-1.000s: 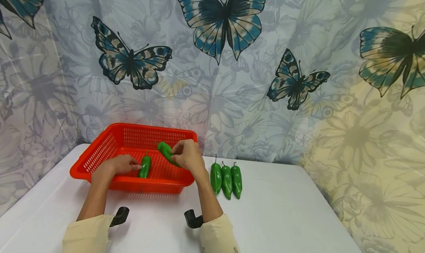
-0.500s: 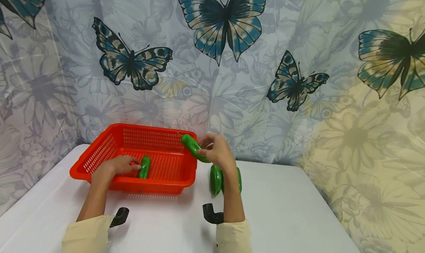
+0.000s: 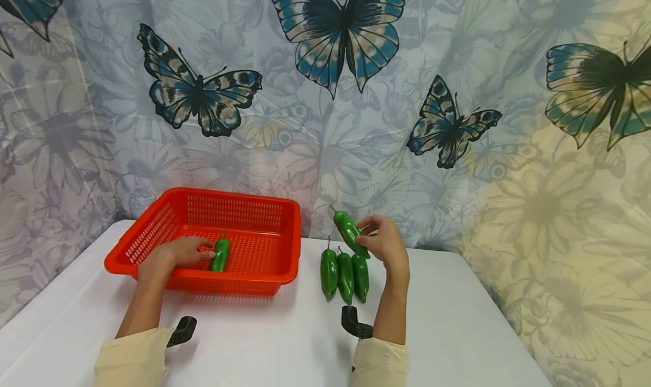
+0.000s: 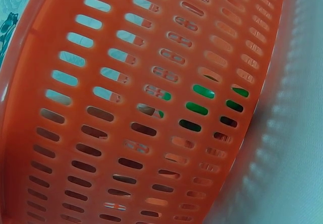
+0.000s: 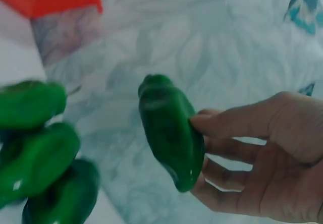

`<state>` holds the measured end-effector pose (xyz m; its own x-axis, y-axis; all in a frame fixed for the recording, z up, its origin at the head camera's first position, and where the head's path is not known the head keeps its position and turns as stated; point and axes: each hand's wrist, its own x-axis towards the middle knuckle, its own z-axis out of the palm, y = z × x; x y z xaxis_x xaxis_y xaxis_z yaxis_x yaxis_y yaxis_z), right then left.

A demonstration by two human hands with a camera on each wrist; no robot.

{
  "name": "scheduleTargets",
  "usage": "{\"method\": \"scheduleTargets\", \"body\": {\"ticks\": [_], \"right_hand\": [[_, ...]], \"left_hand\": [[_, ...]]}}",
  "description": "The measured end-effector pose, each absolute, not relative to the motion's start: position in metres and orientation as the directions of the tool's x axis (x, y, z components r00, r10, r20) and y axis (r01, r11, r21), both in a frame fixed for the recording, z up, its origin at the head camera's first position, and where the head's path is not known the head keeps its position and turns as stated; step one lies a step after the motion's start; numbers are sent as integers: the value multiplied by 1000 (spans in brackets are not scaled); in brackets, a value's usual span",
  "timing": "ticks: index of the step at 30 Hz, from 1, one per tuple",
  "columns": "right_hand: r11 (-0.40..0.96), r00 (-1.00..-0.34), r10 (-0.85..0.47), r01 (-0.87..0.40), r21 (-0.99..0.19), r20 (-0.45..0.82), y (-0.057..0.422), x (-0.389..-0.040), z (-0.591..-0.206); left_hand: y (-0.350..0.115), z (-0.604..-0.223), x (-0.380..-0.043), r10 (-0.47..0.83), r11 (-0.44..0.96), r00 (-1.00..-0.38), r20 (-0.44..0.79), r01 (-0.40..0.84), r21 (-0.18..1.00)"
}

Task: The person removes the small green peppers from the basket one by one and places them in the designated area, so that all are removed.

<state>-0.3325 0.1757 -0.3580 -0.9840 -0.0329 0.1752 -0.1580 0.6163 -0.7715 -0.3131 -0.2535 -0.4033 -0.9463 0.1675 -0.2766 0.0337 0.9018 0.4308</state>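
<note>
My right hand (image 3: 383, 240) pinches a glossy green chili pepper (image 3: 351, 231) between thumb and fingers, above the table. In the right wrist view this pepper (image 5: 169, 130) hangs tilted from the fingertips. Just below and left of it, three more green peppers (image 3: 345, 277) lie side by side on the table. My left hand (image 3: 180, 252) reaches over the near rim of the red plastic basket (image 3: 234, 284), loosely bent, its fingertips at the left side of another green pepper (image 3: 220, 255) inside. Through the basket slots, the left wrist view shows bits of that pepper (image 4: 197, 108); the hand is mostly hidden there.
A white cloth covers the table (image 3: 447, 319), which runs on to the right of the peppers. Behind it hangs a butterfly-print backdrop (image 3: 366, 149). Black wrist mounts (image 3: 356, 322) stick out beside both forearms.
My right hand has carried its pepper out of the basket, rightward over the rim, to above the three peppers on the table. The left hand has stayed by the pepper in the basket.
</note>
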Motion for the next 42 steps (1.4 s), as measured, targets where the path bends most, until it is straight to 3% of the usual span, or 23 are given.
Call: {"method": "scheduleTargets", "body": {"ticks": [12,20,29,42], "right_hand": [[630,-986,141,155,-761,-84,225,-340,-401],[603,-950,160,308,-736,-267,232,-345,-416],[615,-938,86,315,-723,-335,235,-343,-419],[664,-946,73,281,-693,-315,242,-345,-422]], "left_hand": [[-256,-407,-316,198,908,-947,-252,81,411],[-255,-406,-314,191,906,-947,-259,68,418],[-255,-404,-313,184,902,-948,-260,58,427],[-254,-405,-313,176,902,-947,-269,45,430]]}}
